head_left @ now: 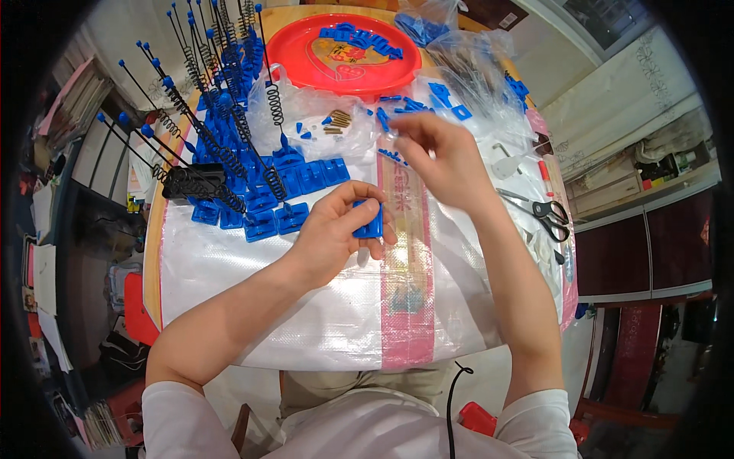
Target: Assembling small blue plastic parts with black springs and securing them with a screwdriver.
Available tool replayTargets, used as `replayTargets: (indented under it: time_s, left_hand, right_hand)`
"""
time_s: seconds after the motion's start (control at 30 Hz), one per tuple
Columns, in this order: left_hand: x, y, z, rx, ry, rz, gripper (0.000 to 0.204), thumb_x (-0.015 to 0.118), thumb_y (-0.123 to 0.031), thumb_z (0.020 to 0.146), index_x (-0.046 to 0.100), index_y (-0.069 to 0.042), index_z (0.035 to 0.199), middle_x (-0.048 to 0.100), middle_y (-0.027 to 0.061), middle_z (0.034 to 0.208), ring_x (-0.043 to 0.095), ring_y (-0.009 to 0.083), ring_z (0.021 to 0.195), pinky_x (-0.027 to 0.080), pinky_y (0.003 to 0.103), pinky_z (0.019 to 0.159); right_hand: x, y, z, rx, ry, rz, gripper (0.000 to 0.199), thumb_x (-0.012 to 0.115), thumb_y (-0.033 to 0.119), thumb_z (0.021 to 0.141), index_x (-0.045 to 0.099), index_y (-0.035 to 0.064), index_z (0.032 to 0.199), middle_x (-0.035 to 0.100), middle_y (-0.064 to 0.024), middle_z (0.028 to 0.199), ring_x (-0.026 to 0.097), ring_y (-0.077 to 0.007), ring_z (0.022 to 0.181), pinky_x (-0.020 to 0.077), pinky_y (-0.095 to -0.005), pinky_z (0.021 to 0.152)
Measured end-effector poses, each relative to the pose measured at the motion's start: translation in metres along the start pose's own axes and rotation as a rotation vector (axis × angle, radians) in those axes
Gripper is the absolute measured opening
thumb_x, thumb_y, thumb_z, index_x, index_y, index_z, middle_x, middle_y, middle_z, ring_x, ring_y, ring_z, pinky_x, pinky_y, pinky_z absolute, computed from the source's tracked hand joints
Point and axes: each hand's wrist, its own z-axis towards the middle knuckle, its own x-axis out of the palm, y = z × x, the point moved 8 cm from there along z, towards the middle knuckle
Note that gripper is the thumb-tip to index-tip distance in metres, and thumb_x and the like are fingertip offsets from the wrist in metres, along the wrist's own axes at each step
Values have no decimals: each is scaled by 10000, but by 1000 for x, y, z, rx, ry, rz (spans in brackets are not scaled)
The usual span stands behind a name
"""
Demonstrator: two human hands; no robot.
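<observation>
My left hand (336, 229) is closed around a small blue plastic base piece (370, 222), thumb on its upper face, above the middle of the table. Farther right, my right hand (440, 157) hovers with bent fingers and a gap between thumb and forefinger. Its fingertips are nearest to a narrow blue part (384, 119) among other small blue parts; whether they touch it is unclear. Left of my left hand stand several blue bases (260, 223) in rows, some carrying upright black springs and rods (276, 107) with blue tips.
A red round tray (294, 65) with blue pieces (359, 38) stands at the back. Brass-coloured pins (336, 121) lie on clear plastic before it. Black-handled scissors (549, 214), a red marker (546, 177) and a hex key (505, 149) lie along the right side. A white woven sheet (306, 321) covers the table.
</observation>
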Motion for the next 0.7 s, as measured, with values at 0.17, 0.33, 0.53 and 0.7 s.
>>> replayTargets:
  time_s: [0.17,0.33,0.53,0.7]
  left_hand:
    - [0,3,0,-22,-4,56,246,508,-162,1013,537,-29,1218,642,110,1009,673,222,858,516,309,631]
    - [4,2,1,-54,30,-36,267,528,-202,1013,555,-31,1216,643,100,1019,665,200,838,512,291,637]
    - [8,1,-3,-43,68,69,277,546,-219,1011,568,-16,1198,660,96,996,676,180,827,534,297,629]
    - [10,6,-2,-79,124,80,256,553,-208,1007,575,-15,1174,651,89,954,660,166,792,525,291,619]
  right_hand:
    - [15,-17,-56,159,-54,367,206,636,40,893,674,-1,1091,715,-62,897,653,-115,802,523,-267,737]
    - [25,0,-67,31,-4,379,153,661,1,861,648,3,1014,645,-75,1016,628,-131,836,509,-266,737]
    - [24,2,-70,-27,59,395,184,729,1,808,685,36,983,618,-82,1049,610,-148,895,502,-280,776]
    - [21,3,-74,-96,36,331,204,742,-3,793,702,41,988,636,-98,1040,643,-167,879,522,-274,720]
